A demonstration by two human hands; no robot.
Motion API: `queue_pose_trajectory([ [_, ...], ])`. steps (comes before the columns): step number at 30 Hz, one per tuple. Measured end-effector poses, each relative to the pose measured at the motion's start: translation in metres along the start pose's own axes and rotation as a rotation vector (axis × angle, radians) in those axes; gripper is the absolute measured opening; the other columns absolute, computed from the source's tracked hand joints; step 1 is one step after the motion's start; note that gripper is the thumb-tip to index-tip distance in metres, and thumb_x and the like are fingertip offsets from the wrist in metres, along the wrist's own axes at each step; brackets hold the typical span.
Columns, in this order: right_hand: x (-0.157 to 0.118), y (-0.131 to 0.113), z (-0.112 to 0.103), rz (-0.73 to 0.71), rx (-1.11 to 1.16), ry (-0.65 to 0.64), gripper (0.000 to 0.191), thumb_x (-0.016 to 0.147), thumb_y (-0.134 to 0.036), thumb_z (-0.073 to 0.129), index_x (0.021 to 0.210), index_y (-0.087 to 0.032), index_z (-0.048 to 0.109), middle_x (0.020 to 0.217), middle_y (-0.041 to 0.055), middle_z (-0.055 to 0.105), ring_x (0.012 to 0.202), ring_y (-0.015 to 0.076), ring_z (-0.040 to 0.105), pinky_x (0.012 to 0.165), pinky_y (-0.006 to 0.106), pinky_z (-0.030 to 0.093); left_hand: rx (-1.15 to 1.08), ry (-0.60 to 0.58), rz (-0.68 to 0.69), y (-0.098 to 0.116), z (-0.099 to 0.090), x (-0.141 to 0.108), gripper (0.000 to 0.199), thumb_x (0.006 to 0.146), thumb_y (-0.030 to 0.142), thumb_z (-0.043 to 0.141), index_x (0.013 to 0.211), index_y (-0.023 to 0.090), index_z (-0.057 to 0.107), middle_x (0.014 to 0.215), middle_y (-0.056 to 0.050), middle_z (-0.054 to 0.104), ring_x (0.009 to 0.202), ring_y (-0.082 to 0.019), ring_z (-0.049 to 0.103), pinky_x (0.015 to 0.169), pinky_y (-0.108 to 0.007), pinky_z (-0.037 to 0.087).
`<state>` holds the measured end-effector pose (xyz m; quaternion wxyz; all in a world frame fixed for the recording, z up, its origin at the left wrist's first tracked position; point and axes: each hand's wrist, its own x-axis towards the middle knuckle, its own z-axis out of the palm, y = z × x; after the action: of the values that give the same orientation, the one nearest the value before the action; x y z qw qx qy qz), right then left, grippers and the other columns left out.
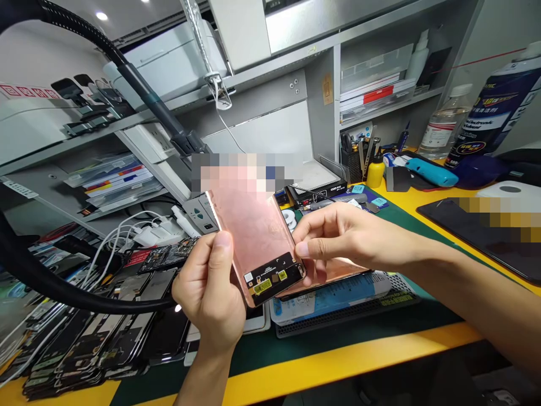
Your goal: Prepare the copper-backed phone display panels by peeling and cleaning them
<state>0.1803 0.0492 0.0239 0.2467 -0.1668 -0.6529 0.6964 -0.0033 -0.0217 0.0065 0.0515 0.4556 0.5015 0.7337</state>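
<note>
While our left hand grips the copper-backed panel by its left edge, our right hand is at its lower right edge.

We have it raised and tilted above the dark green mat, its black strip toward us and its upper end blurred out. Our right thumb and fingers curl at the other edge, though we cannot tell whether they pinch it. Just below, a second copper-coloured panel lies on a blue-and-white pack. We judge the step in hand to be handling and checking the raised panel; moving on from this hold calls for a light grip on the edges, clear of that strip.
</note>
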Motion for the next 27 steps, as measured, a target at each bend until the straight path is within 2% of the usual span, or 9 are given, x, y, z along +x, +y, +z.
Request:
queue_pose_trajectory([
  [6, -0.0008, 0.0008, -0.0011, 0.03, 0.055, -0.022, 0.03, 0.086, -0.039, 0.079, 0.086, -0.013, 0.066, 0.069, 0.0036, 0.072, 0.061, 0.0144, 0.07, 0.064, 0.025, 0.058, -0.075, -0.042, -0.056, -0.0043, -0.0027, -0.0013, 0.036, 0.09, 0.038, 0.065, 0.062, 0.02, 0.053, 0.055, 0.005, 0.034, 0.052, -0.01, 0.029, 0.048, -0.029, 0.02],
  [16, 0.0001, 0.0029, -0.001, 0.042, 0.062, -0.011, 0.025, 0.089, -0.036, 0.077, 0.088, -0.013, 0.067, 0.072, 0.0054, 0.075, 0.064, 0.0138, 0.071, 0.067, 0.024, 0.058, -0.067, -0.111, -0.051, -0.0084, -0.0066, 0.0011, 0.039, 0.094, 0.04, 0.063, 0.063, 0.02, 0.05, 0.057, 0.004, 0.035, 0.054, -0.01, 0.03, 0.048, -0.029, 0.022],
  [21, 0.0008, 0.0042, -0.001, 0.046, 0.075, -0.023, 0.024, 0.09, -0.035, 0.076, 0.09, -0.012, 0.068, 0.075, 0.0062, 0.075, 0.066, 0.0137, 0.071, 0.067, 0.023, 0.059, -0.06, -0.105, -0.041, -0.0073, -0.0068, -0.0008, 0.038, 0.096, 0.038, 0.06, 0.065, 0.02, 0.05, 0.058, 0.004, 0.034, 0.055, -0.011, 0.029, 0.049, -0.029, 0.022],
  [27, 0.0005, 0.0038, -0.0004, 0.059, 0.067, -0.023, 0.026, 0.088, -0.037, 0.077, 0.088, -0.013, 0.067, 0.074, 0.0062, 0.075, 0.065, 0.0143, 0.071, 0.066, 0.024, 0.058, -0.074, -0.161, -0.042, -0.0068, -0.0081, 0.0001, 0.038, 0.097, 0.037, 0.058, 0.065, 0.019, 0.05, 0.059, 0.005, 0.03, 0.056, -0.011, 0.026, 0.05, -0.028, 0.022],
])
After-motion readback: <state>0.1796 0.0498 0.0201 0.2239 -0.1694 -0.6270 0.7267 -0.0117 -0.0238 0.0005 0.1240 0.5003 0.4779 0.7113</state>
